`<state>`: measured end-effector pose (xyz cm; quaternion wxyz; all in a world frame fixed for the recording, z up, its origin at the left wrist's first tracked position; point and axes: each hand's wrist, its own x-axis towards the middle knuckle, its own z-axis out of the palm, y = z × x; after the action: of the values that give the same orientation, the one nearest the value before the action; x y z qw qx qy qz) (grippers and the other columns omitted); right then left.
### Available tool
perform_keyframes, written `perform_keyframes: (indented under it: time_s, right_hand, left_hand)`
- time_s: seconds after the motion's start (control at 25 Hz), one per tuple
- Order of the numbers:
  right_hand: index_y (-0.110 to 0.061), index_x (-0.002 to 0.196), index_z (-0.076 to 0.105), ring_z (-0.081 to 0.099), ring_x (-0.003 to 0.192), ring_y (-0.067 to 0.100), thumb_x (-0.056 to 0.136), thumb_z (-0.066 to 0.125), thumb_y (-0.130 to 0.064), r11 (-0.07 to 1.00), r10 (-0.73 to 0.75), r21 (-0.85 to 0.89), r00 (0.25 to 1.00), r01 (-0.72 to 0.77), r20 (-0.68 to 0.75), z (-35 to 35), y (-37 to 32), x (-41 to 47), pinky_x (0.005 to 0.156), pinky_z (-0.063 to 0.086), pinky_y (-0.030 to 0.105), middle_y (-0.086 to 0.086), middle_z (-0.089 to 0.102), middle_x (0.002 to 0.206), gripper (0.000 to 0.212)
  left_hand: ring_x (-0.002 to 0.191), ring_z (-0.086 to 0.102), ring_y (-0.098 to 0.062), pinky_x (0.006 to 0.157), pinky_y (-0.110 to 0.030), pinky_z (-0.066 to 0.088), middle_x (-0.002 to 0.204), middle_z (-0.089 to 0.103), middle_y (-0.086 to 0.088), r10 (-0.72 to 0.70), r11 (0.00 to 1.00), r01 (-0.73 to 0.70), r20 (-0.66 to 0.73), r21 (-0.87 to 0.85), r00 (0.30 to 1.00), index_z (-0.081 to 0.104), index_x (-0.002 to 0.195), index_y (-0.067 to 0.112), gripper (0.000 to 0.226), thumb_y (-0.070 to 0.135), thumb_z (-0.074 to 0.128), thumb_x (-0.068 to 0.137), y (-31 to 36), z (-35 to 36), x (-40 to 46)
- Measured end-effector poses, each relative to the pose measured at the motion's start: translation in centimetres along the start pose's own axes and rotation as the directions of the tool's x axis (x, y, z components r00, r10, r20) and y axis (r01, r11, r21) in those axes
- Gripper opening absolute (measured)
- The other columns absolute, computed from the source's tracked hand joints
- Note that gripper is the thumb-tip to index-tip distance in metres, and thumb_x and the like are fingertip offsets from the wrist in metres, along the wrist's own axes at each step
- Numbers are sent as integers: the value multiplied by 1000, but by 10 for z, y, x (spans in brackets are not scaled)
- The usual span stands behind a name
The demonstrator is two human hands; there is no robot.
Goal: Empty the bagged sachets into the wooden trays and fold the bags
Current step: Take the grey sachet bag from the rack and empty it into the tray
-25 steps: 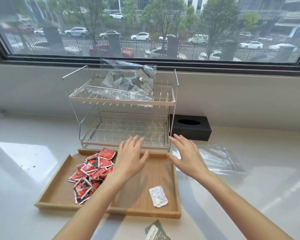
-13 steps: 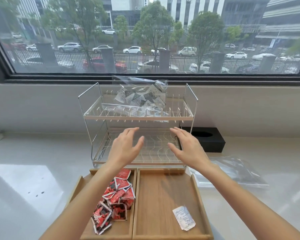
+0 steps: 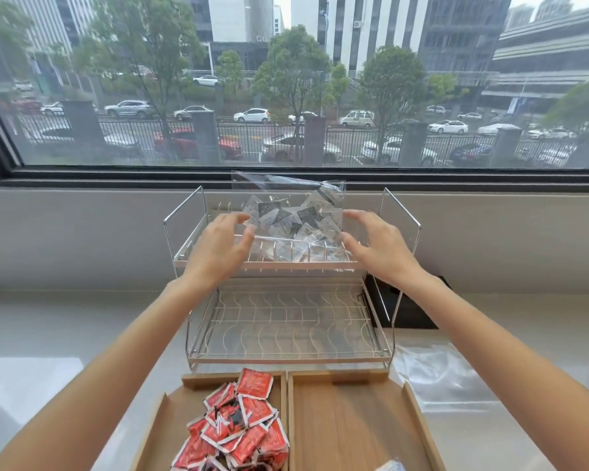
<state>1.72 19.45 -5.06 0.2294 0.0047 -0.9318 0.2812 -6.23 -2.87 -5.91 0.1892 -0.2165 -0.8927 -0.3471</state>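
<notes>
Both hands are up at the top shelf of the wire rack (image 3: 402,212), either side of the clear bag of sachets (image 3: 291,219) that sits there at 12 o'clock. The left hand (image 3: 218,248) and the right hand (image 3: 376,246) are spread, fingers loosely extended, flanking the bag. Whether the fingertips touch the plastic I cannot tell, but neither has closed on it.

The step in hand looks like fetching this second bag. At 6 o'clock the left wooden tray (image 3: 160,423) already holds a heap of red sachets (image 3: 242,426); the right wooden tray (image 3: 354,419) is nearly bare. An emptied bag (image 3: 436,375) lies flat on the surface at 4 o'clock — apparently not yet folded.

Next: close both hands on the bag's sides, lift it clear of the rack's prongs, and bring it down over the right tray.
</notes>
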Motion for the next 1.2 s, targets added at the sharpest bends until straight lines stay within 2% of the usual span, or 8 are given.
perform_keyframes:
  time_s: [0.2, 0.36, 0.52, 0.6, 0.76, 0.96, 1.08, 1.2]
  right_hand:
    - [-15, 135, 41, 45, 128, 19, 91, 48, -32, 998, 51, -40, 985, -45, 167, 12, -2, 49, 106, 34, 33, 6, 50, 138, 47]
    - [-17, 131, 47, 48, 125, 21, 93, 40, -41, 986, 105, -166, 855, -22, 508, 36, 4, 68, 106, 36, 36, 5, 53, 136, 46]
    - [-11, 111, 64, 61, 101, 19, 93, 43, -40, 993, 117, -72, 823, -92, 556, 43, 9, 69, 95, 45, 32, 1, 68, 101, 41]
    - [-12, 106, 65, 62, 92, 14, 90, 50, -37, 995, 89, -6, 846, -102, 526, 44, 9, 69, 88, 46, 26, -1, 67, 92, 34]
    - [-10, 104, 65, 58, 84, 13, 88, 54, -22, 996, 50, 50, 946, -69, 321, 45, 6, 73, 80, 46, 26, 1, 63, 88, 22]
    - [-16, 98, 63, 61, 84, 19, 87, 56, -24, 997, 57, -75, 939, -33, 338, 27, 23, 70, 83, 51, 36, 4, 67, 92, 15]
    - [-18, 90, 62, 62, 88, 22, 87, 57, -23, 997, 74, -33, 992, -71, 100, 7, 19, 78, 84, 51, 41, 7, 69, 98, 8]
    - [-12, 92, 61, 62, 87, 25, 88, 56, -20, 999, -24, -40, 995, 20, -95, -22, -7, 95, 82, 51, 45, 8, 68, 96, 10]
  left_hand:
    - [125, 43, -30, 103, -41, 35, 137, 46, -14, -146, 971, 96, 222, 220, 964, 42, 130, 10, 46, 36, 39, 92, -27, -5, 58]
    - [122, 48, -28, 101, -36, 37, 133, 53, -9, -188, 952, 26, 512, 306, 838, 48, 127, 14, 47, 43, 36, 92, -43, 0, 65]
    - [108, 57, -24, 92, -33, 42, 112, 64, -5, -192, 975, 88, 585, 203, 788, 64, 105, 19, 43, 47, 35, 90, -58, 3, 61]
    - [97, 61, -25, 85, -32, 44, 95, 67, -3, -131, 985, 45, 543, 169, 829, 68, 90, 17, 37, 41, 40, 91, -58, 3, 61]
    - [85, 61, -24, 78, -31, 44, 82, 68, -5, -32, 992, -11, 336, 125, 941, 65, 84, 12, 31, 33, 44, 92, -48, 5, 65]
    - [76, 59, -27, 63, -32, 40, 80, 66, -6, 57, 983, -77, 123, 167, 991, 53, 73, 18, 30, 36, 39, 93, -29, -10, 81]
    - [77, 58, -28, 61, -31, 36, 84, 67, -8, 110, 976, -112, 22, 185, 994, 57, 81, 14, 33, 37, 38, 93, -8, -26, 89]
    - [71, 52, -23, 58, -30, 32, 79, 61, -6, 183, 961, -155, -108, 230, 977, 58, 86, 9, 37, 39, 36, 93, 20, -56, 102]
